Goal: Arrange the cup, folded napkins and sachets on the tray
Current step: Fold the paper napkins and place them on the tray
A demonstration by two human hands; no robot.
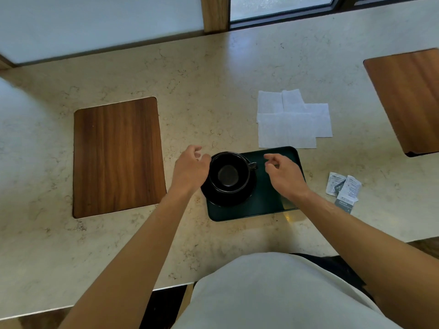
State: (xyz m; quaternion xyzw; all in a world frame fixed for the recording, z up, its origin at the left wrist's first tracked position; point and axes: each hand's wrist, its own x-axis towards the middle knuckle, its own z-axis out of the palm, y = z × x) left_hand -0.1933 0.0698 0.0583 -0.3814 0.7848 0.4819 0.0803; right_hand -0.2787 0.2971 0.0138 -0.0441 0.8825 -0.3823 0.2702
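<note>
The cup sat on its saucer at the 9 o'clock end of the dark green tray, with the saucer's edge overhanging the tray's rim a little on that side. The cup was empty and upright, its handle pointing toward 3 o'clock. So the first part of the task looked done, or nearly so, perhaps needing a nudge inward.

The left hand hovered just beside the cup at its 9 o'clock side, fingers loosely curled, its grip around nothing; whether a fingertip brushed the rim could not be told. The right hand hung over the bare middle of the tray at the cup's 3 o'clock, fingers likewise relaxed and half-curled, holding nothing.

The rest was still to do. The napkins lay on the surface at 12 o'clock from the tray, several white sheets spread flat and overlapping, the nearest edge just touching or just beside the tray's far rim. They appeared unfolded, so folding likely remained before placing. The sachets lay in a small loose pile on the surface at 3 o'clock from the tray, apart from it.

By that reading roughly a third was complete, with the tray's 3 o'clock half free for napkins and sachets.
</note>
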